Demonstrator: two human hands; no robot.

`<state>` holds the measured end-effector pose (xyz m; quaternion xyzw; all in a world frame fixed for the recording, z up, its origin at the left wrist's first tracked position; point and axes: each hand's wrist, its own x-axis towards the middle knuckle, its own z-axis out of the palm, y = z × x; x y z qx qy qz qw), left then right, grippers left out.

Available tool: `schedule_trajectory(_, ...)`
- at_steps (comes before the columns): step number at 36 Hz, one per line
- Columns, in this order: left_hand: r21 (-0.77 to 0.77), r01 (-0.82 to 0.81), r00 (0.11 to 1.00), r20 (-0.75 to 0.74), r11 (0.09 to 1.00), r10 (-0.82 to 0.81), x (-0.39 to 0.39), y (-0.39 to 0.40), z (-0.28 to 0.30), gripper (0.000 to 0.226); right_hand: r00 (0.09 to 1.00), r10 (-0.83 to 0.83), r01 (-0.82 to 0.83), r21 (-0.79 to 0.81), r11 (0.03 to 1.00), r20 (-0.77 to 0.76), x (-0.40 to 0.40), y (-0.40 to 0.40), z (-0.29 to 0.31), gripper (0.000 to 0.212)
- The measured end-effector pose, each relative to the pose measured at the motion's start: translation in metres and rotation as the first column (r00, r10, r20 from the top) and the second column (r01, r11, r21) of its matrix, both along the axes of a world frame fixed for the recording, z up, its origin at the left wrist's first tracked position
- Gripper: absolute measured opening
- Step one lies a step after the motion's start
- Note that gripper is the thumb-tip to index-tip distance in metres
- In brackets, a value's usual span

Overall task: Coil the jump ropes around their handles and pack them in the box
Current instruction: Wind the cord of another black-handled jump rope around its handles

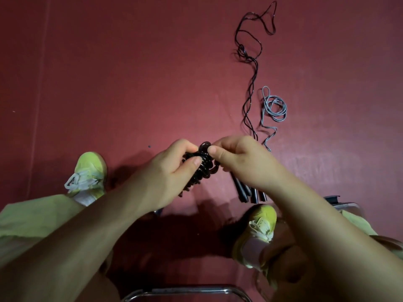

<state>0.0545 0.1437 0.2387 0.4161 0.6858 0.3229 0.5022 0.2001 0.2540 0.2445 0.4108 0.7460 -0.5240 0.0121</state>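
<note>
Three jump ropes: one coiled rope (201,164), one black rope (250,62), one grey rope (273,107).

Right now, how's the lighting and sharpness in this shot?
Head view: dim, reddish light; the forearms throw dark shadows on the floor below the hands; wide-angle bending at the edges; the black rope far off glints slightly; the coiled rope between the hands looks a little soft.

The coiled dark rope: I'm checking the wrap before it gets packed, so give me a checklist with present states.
1. Left hand grips the coiled dark rope: ok.
2. Right hand pinches the top turn: ok.
3. Rope end tucked and secured: cannot tell.
4. Box within reach: cannot tell, only a clear container edge shows at the right.
5. Other ropes coiled: not ok, black rope and grey rope lie loose on the floor.
</note>
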Motion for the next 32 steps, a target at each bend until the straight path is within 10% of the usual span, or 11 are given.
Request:
schedule_trajectory(10, -0.080, 0.050, 0.998, 0.047, 0.996, -0.046, -0.009, -0.005, 0.006, 0.010, 0.958, -0.204, 0.133, -0.314, 0.940, -0.203, -0.003, -0.009, -0.014, 0.003)
schedule_trajectory(26, 0.006, 0.202, 0.968, -0.151, 0.979, -0.199, -0.008, -0.017, 0.003, 0.008, 0.915, -0.371, 0.287, -0.387, 0.876, -0.160, -0.008, -0.028, -0.015, 0.026)
schedule_trajectory(32, 0.075, 0.018, 0.999, 0.030, 0.997, -0.020, -0.003, -0.004, 0.009, 0.017, 0.862, -0.465, 0.340, -0.449, 0.826, -0.203, -0.008, -0.020, 0.007, 0.031)
